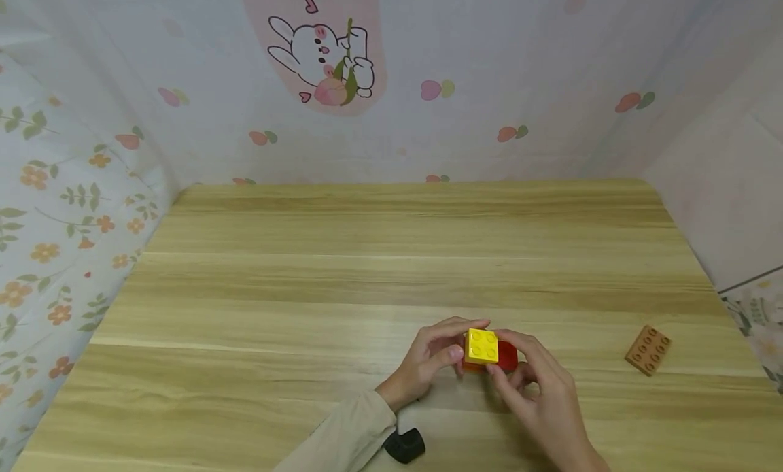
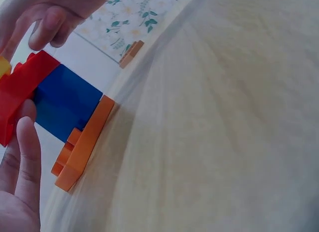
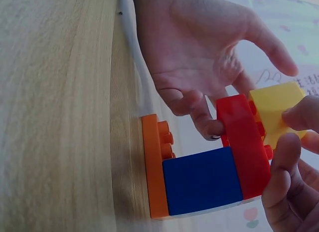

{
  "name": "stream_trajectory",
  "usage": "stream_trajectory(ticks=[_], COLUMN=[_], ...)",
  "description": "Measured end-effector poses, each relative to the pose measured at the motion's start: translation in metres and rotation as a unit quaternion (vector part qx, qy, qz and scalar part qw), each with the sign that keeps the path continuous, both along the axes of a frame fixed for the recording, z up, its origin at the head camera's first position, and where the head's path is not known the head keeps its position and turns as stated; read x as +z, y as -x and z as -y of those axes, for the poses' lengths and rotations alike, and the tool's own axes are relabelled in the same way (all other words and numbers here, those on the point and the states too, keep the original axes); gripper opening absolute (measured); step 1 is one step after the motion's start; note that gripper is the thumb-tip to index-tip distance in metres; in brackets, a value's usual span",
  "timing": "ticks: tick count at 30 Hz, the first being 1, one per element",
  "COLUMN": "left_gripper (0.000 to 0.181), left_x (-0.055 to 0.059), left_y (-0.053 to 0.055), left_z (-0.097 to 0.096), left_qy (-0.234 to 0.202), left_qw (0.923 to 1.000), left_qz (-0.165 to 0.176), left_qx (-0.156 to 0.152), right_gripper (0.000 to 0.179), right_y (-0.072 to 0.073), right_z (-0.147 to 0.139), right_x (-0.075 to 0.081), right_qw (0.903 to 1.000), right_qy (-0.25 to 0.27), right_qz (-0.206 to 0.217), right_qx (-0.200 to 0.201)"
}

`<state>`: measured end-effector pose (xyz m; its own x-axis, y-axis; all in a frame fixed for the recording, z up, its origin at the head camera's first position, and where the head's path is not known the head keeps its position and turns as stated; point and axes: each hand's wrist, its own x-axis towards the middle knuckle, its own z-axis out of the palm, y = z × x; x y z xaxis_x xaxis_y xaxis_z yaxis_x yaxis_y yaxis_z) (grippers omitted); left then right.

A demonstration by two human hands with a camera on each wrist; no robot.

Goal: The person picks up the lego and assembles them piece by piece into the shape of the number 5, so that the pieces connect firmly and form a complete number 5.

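Observation:
A small stack of toy building bricks stands between my hands: an orange plate (image 3: 155,167) on the table, then a blue brick (image 2: 67,100), a red brick (image 3: 244,147) and, at the top, a yellow brick (image 1: 482,346). The orange plate's studs show beside the blue brick. My left hand (image 1: 422,363) curls about the stack's left side, its fingers against the red brick. From the right, my right hand (image 1: 541,387) pinches the yellow brick between thumb and fingers. The yellow brick meets the red one's studs at a slight tilt in the right wrist view.
A light brown brick with several studs (image 1: 648,350) lies on the wooden table (image 1: 306,275) to the right. Next to the left sleeve is a black object (image 1: 405,446). Patterned cloth (image 1: 477,64) hangs behind the table.

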<state>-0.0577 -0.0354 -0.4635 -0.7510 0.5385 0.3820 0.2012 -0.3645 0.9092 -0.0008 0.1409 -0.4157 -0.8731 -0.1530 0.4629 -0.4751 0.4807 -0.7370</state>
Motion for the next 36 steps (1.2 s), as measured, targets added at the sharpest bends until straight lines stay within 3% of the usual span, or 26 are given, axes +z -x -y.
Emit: stream_trajectory(ticks=[4, 10, 13, 22, 36], left_gripper=[0.045, 0.037, 0.031, 0.033, 0.034], left_x=[0.005, 0.033, 0.040, 0.016, 0.011], left_y=[-0.002, -0.005, -0.004, 0.000, -0.002], left_z=[-0.001, 0.003, 0.006, 0.005, -0.002], left_qy=[0.014, 0.067, 0.098, 0.156, 0.103], left_qw=[0.9997, 0.9952, 0.9907, 0.9818, 0.9904], left_qz=[-0.019, -0.070, -0.093, -0.108, -0.092], left_qx=[0.006, 0.013, 0.010, -0.002, -0.004], right_gripper=[0.059, 0.057, 0.057, 0.055, 0.055], right_y=[0.000, 0.002, 0.003, 0.004, 0.004], right_z=[-0.001, -0.002, -0.002, -0.002, -0.004], right_x=[-0.001, -0.003, -0.004, -0.004, -0.002], right_qw=[1.0000, 0.9998, 0.9997, 0.9996, 0.9996], right_qy=[0.007, 0.015, 0.018, 0.023, 0.020], right_qz=[0.003, 0.011, 0.012, 0.018, 0.018], right_qx=[0.000, 0.007, 0.012, 0.008, 0.001])
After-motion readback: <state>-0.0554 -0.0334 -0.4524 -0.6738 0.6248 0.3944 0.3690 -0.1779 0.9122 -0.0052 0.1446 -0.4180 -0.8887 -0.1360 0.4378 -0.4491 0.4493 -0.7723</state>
